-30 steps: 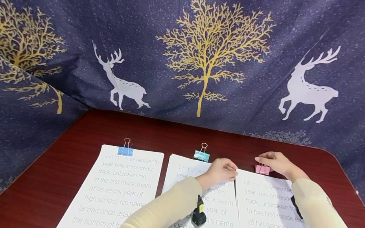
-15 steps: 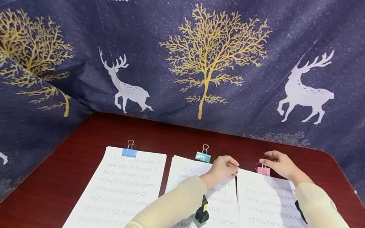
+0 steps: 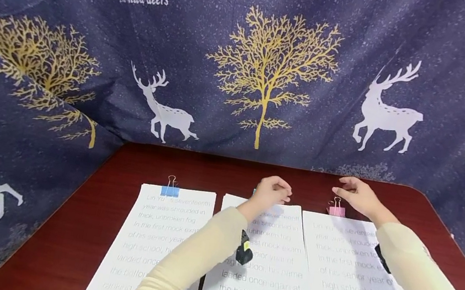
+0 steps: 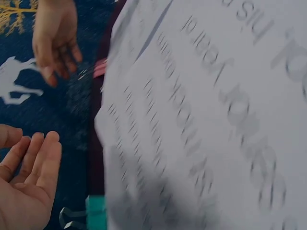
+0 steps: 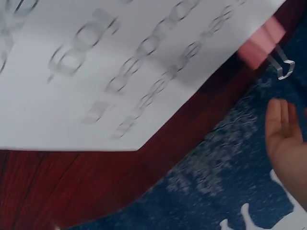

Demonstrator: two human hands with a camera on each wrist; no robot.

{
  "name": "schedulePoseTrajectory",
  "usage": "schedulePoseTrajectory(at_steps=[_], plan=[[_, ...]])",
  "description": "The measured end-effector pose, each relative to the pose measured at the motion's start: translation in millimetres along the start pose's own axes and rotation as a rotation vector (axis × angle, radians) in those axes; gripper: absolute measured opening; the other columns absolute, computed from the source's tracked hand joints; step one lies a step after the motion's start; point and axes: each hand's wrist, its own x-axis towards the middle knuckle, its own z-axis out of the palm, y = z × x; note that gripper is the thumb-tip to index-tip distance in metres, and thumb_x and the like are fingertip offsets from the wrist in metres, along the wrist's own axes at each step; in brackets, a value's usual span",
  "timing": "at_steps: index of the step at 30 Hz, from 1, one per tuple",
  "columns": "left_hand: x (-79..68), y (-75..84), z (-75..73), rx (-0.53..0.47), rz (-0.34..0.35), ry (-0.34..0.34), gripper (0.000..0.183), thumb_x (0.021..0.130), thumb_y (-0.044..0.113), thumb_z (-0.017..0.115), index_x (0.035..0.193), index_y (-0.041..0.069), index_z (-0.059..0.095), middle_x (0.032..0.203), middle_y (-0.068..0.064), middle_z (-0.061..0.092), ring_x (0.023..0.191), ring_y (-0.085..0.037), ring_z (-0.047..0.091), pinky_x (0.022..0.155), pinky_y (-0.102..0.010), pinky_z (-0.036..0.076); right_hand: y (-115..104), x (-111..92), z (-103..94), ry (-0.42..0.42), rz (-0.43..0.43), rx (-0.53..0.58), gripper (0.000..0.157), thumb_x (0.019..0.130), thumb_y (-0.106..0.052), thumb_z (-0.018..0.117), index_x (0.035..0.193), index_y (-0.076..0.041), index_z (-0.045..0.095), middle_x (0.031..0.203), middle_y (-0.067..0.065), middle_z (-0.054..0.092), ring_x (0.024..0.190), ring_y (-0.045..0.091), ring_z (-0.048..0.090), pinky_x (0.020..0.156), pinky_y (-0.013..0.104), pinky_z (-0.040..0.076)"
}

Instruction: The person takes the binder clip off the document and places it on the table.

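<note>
Three stacks of printed paper lie side by side, each with a binder clip at its top edge. A pink binder clip (image 3: 336, 210) grips the right stack (image 3: 343, 279); just above it hovers my right hand (image 3: 358, 196), fingers loosely bent and holding nothing. Over the top of the middle stack (image 3: 261, 281) is my left hand (image 3: 271, 193), relaxed and bare. It mostly hides the teal binder clip (image 4: 97, 212), which shows better in the left wrist view. The left stack (image 3: 163, 235) carries a blue binder clip (image 3: 170, 191). In the right wrist view the pink clip's wire handle stands apart from the fingertips.
The stacks lie on a dark red wooden table (image 3: 77, 232). Behind and to the left hangs a navy cloth (image 3: 217, 127) printed with deer and trees. Black straps with camera mounts sit on both wrists.
My left hand has let go of the paper corner between the middle and right stacks and moved up and left. My right hand has lifted off the pink binder clip.
</note>
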Motion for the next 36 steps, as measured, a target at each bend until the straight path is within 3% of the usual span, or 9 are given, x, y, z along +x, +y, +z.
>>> schedulePoseTrajectory(at_steps=[4,8,14,16,19,23,27,32,36], plan=[[2.6,9.7,-25.3,0.065,0.009,-0.02,0.011,0.093,0.0,0.056,0.1,-0.005,0.063,0.097,-0.022,0.069,0.09,-0.035,0.068,0.076,-0.037,0.057,-12,4,0.5,0.024,0.06,-0.024,0.059,0.096,-0.034,0.054,0.132,0.011,0.043,0.12,0.035,0.053,0.112,0.047,0.05,0.095,0.057,0.039],[4.7,18.7,-49.8,0.131,0.033,-0.028,0.011,0.093,0.003,0.057,0.101,-0.003,0.063,0.099,-0.02,0.068,0.09,-0.035,0.068,0.079,-0.039,0.056,-25,7,4.3,0.037,0.09,-0.004,0.061,0.096,-0.037,0.054,0.133,0.01,0.043,0.122,0.034,0.053,0.109,0.046,0.053,0.092,0.055,0.043],[12.7,27.2,-86.0,0.21,0.079,0.048,0.011,0.093,0.004,0.057,0.1,-0.001,0.063,0.098,-0.019,0.069,0.085,-0.03,0.069,0.068,-0.026,0.054,-42,14,11.4,0.029,0.083,0.012,0.059,0.096,-0.036,0.053,0.134,0.007,0.043,0.124,0.032,0.053,0.113,0.045,0.051,0.092,0.054,0.044],[15.3,26.0,-97.8,0.218,0.082,0.071,0.011,0.092,0.003,0.057,0.1,-0.002,0.063,0.098,-0.02,0.069,0.085,-0.032,0.069,0.068,-0.027,0.054,-48,17,14.5,0.016,0.075,0.016,0.058,0.096,-0.035,0.053,0.135,0.007,0.042,0.125,0.032,0.052,0.115,0.045,0.05,0.093,0.055,0.043],[16.3,24.4,-115.1,0.218,0.053,0.088,0.013,0.092,0.003,0.057,0.102,-0.002,0.063,0.102,-0.021,0.068,0.088,-0.035,0.068,0.067,-0.025,0.053,-56,20,20.2,0.0,0.067,0.023,0.057,0.096,-0.034,0.053,0.135,0.007,0.043,0.125,0.031,0.052,0.116,0.044,0.049,0.094,0.055,0.043],[16.5,22.2,-136.6,0.208,-0.041,0.06,0.021,0.094,0.009,0.058,0.111,-0.003,0.059,0.112,-0.023,0.066,0.093,-0.033,0.067,0.074,-0.028,0.053,-62,22,30.6,0.0,0.062,0.035,0.054,0.096,-0.032,0.055,0.133,0.007,0.044,0.123,0.03,0.054,0.116,0.043,0.05,0.094,0.054,0.043],[15.3,14.8,-157.2,0.24,-0.076,0.048,0.026,0.093,0.012,0.06,0.113,-0.004,0.057,0.112,-0.023,0.065,0.091,-0.027,0.066,0.084,-0.042,0.052,-65,23,43.3,-0.004,0.07,0.073,0.053,0.095,-0.031,0.056,0.133,0.006,0.046,0.122,0.029,0.055,0.115,0.041,0.051,0.093,0.052,0.044],[9.8,6.6,-182.2,0.31,0.009,0.157,0.019,0.091,0.007,0.06,0.106,-0.006,0.06,0.105,-0.023,0.067,0.087,-0.026,0.066,0.074,-0.029,0.052,-70,24,58.6,-0.019,0.064,0.108,0.05,0.095,-0.029,0.057,0.131,0.004,0.047,0.121,0.027,0.056,0.114,0.039,0.052,0.091,0.049,0.046],[7.1,4.5,-203.4,0.389,0.046,0.218,0.02,0.09,0.007,0.062,0.106,-0.005,0.061,0.103,-0.024,0.067,0.09,-0.029,0.064,0.073,-0.024,0.049,-81,26,68.6,-0.032,0.027,0.158,0.046,0.094,-0.025,0.058,0.128,0.005,0.05,0.119,0.026,0.058,0.111,0.038,0.054,0.09,0.047,0.048]])
